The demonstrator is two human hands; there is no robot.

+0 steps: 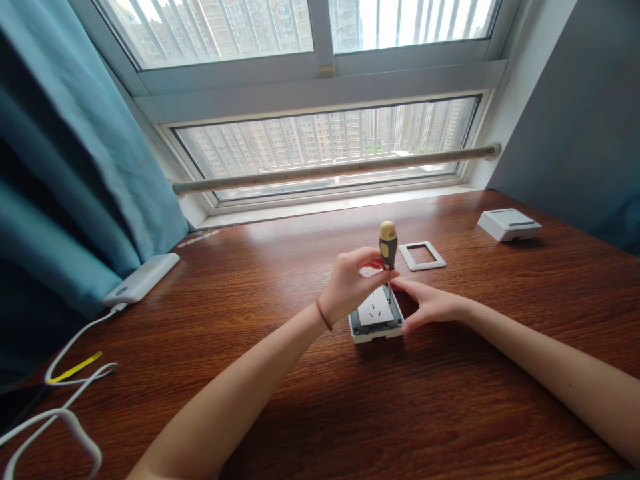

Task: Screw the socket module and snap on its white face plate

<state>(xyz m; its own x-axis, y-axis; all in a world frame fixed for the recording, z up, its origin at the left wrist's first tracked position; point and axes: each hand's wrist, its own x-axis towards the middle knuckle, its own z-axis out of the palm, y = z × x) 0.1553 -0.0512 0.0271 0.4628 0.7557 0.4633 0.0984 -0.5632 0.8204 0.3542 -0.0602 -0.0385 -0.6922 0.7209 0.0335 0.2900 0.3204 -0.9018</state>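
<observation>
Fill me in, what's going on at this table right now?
A person's left hand holds a screwdriver with a yellow-and-dark-grey handle upright, its shaft pointing down at the right side of a white-and-grey rectangular power socket. The tip is too small to tell whether it is seated. The right hand is spread along the socket's right side, thumb at the near corner. A white square plastic frame lies just beyond, detached from the socket.

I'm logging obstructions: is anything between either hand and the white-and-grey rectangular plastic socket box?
Only the yellow-and-black screwdriver, gripped in the left hand and reaching down to the socket box. Nothing visible blocks the right hand, at the box's right side.
</observation>
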